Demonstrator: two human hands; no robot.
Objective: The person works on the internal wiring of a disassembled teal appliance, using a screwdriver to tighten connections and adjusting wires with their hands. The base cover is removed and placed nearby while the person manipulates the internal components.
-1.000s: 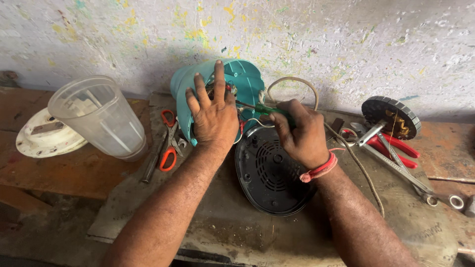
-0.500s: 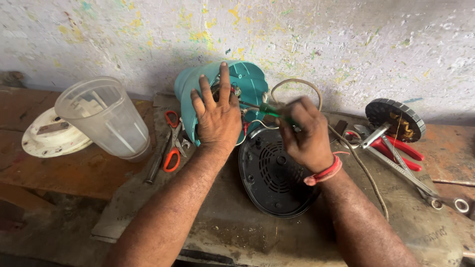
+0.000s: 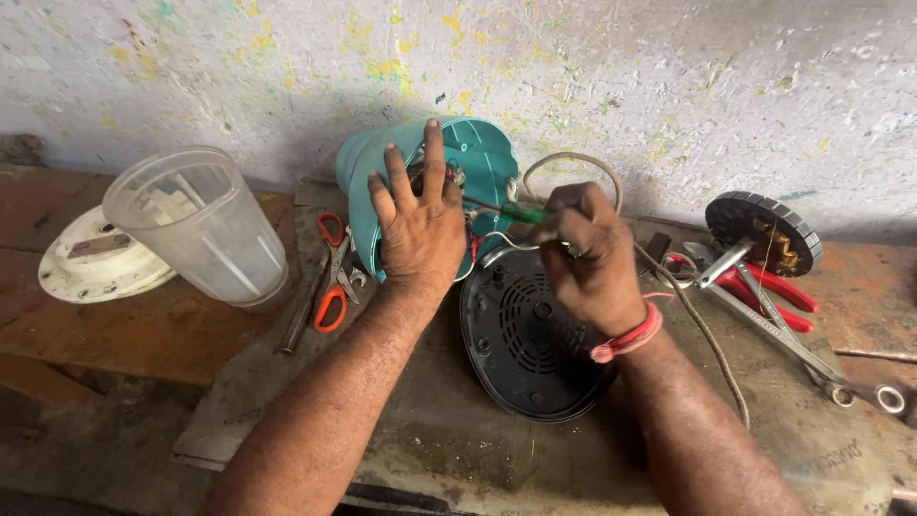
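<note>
A teal blender base (image 3: 478, 158) lies on its side against the wall, its open underside facing me. My left hand (image 3: 415, 225) rests flat on it, fingers spread, pressing it down. My right hand (image 3: 592, 253) grips a green-handled screwdriver (image 3: 511, 212) whose tip points into the base's opening among wires. The black round bottom cover (image 3: 525, 349) of the base lies on the bench just below my right hand. A red thread band sits on my right wrist.
A clear plastic blender jar (image 3: 201, 229) lies tipped at the left beside a white round lid (image 3: 86, 263). Orange-handled scissors (image 3: 332, 277) and a metal rod lie left of the base. At right are red-handled pliers (image 3: 774, 291), a black toothed wheel (image 3: 764, 229), a wrench and a grey cord.
My right hand has shifted slightly with the screwdriver at the base's opening. The left hand stays pressed on the teal housing.
</note>
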